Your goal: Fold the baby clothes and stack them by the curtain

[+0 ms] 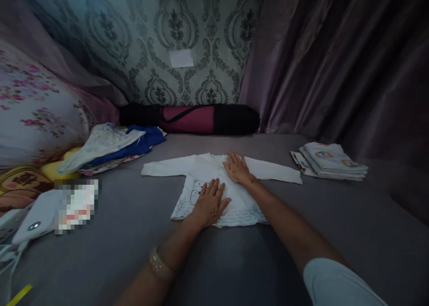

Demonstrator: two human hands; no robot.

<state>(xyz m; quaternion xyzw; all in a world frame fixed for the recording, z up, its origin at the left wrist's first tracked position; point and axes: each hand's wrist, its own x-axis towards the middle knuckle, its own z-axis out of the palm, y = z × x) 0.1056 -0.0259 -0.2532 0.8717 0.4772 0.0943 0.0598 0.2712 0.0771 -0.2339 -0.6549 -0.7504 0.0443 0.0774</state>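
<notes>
Head view: shirt (243,205) flat at the clock's centre, sleeves (275,170) towards nine and three o'clock; left hand (211,203) and right hand (237,168) lie on it, fingers slightly apart, gripping nothing; uneven pressure could crease it or skew the unpinned sleeves.

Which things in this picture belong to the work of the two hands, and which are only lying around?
In use:
white top, spread flat
left hand, on its lower front
right hand, on its upper front

Lying around:
clothes pile, left
long black and maroon bag, by the wall
white device, left
folded stack, right; perhaps related
</notes>
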